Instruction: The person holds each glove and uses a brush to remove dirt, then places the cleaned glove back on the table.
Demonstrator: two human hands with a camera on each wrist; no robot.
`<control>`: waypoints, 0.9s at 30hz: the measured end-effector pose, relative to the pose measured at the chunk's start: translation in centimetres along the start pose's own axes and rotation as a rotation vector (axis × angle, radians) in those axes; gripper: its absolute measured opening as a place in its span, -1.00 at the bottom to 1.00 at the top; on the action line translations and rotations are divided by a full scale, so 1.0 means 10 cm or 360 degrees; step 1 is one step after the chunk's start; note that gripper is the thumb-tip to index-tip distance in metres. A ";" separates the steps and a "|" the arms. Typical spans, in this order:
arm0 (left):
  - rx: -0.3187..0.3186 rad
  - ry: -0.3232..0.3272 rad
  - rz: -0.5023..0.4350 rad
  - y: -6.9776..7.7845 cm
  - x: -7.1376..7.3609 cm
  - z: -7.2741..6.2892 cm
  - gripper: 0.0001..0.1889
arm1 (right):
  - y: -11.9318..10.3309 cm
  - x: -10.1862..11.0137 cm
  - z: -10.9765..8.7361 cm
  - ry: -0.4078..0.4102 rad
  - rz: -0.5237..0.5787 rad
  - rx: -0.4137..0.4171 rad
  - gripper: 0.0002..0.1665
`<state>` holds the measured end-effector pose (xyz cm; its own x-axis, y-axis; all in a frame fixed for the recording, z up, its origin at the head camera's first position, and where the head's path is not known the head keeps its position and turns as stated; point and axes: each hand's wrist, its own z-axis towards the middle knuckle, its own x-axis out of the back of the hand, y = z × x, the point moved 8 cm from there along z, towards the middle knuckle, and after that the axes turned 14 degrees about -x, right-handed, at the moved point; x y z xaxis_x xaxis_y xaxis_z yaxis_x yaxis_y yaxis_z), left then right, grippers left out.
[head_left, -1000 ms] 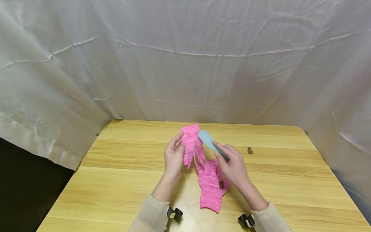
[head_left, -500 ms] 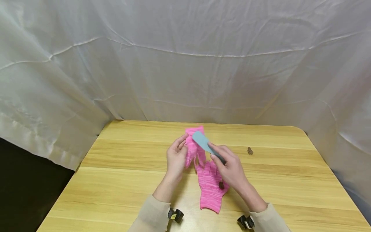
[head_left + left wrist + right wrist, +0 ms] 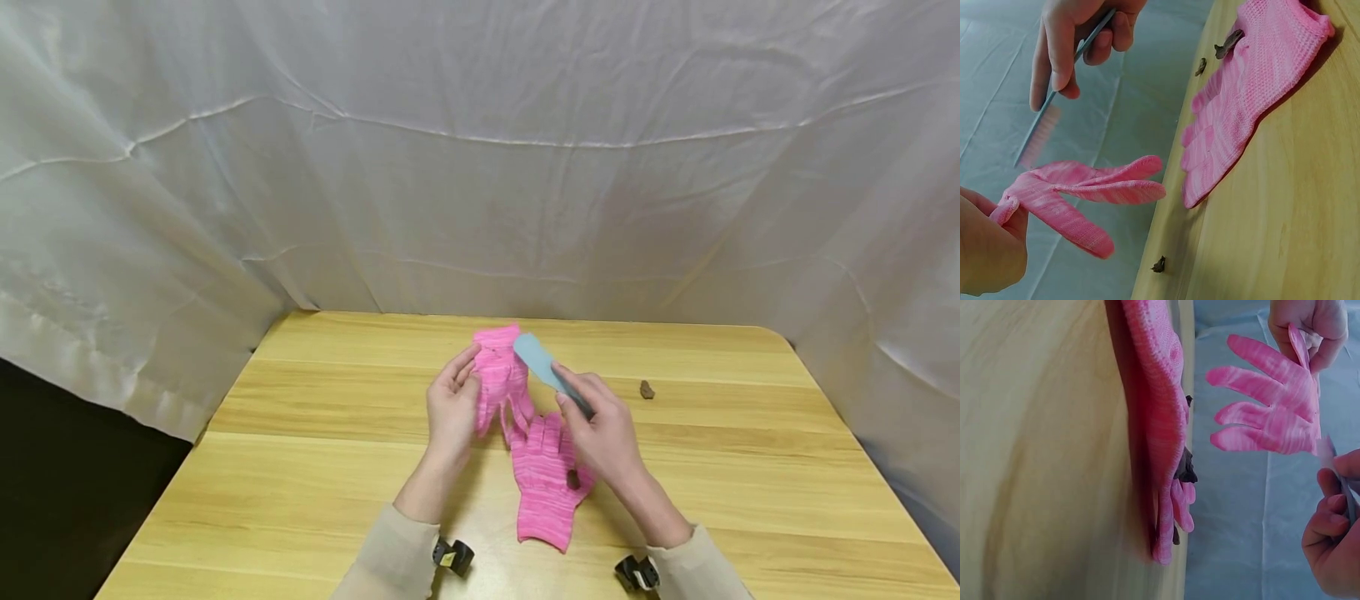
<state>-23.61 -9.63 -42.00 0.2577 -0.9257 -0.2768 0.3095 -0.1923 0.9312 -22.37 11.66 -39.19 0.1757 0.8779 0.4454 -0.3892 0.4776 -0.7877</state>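
Observation:
My left hand (image 3: 452, 408) pinches a pink knit glove (image 3: 497, 367) by its side, raised off the table with its fingers hanging down. My right hand (image 3: 603, 429) grips a brush (image 3: 536, 357) with a blue-grey back and handle; its pale bristles (image 3: 1044, 131) show in the left wrist view. The brush head is at the right edge of the raised glove, close to the cuff; whether the bristles touch the knit I cannot tell. A second pink glove (image 3: 546, 500) lies palm-flat on the table below, a dark brown clump (image 3: 573, 479) near its thumb.
The wooden table (image 3: 300, 492) carries a small brown lump (image 3: 647, 389) at the right. In the left wrist view a dark crumb (image 3: 1159, 265) lies on the wood. A grey curtain (image 3: 480, 208) stands behind the table.
The brush moved left across the raised glove, then back right to its edge. The raised glove shifted slightly right, then a little back left. The glove on the table stayed put.

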 end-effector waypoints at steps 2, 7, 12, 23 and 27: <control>-0.0002 0.0001 0.0007 -0.01 0.00 0.00 -0.51 | -0.02 0.00 0.00 0.0005 0.0021 0.0023 -0.41; 0.0012 -0.0044 0.0006 -0.02 -0.02 -0.01 -0.50 | -0.06 -0.06 -0.02 -0.0107 0.0044 0.0089 -0.42; 0.0010 -0.0016 0.0014 0.00 -0.01 -0.01 -0.50 | -0.05 -0.10 -0.04 -0.0160 0.0028 0.0084 -0.43; -0.0016 0.0011 -0.0011 0.02 0.01 0.00 -0.51 | 0.01 -0.08 -0.02 -0.0135 -0.0015 -0.0032 -0.41; -0.0022 0.0026 -0.0021 0.02 0.01 0.00 -0.51 | 0.03 -0.06 -0.01 -0.0117 -0.0025 -0.0053 -0.43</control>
<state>-23.55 -9.81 -41.83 0.2682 -0.9177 -0.2929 0.3257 -0.1998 0.9241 -22.45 11.28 -39.70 0.1144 0.8660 0.4868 -0.3562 0.4932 -0.7937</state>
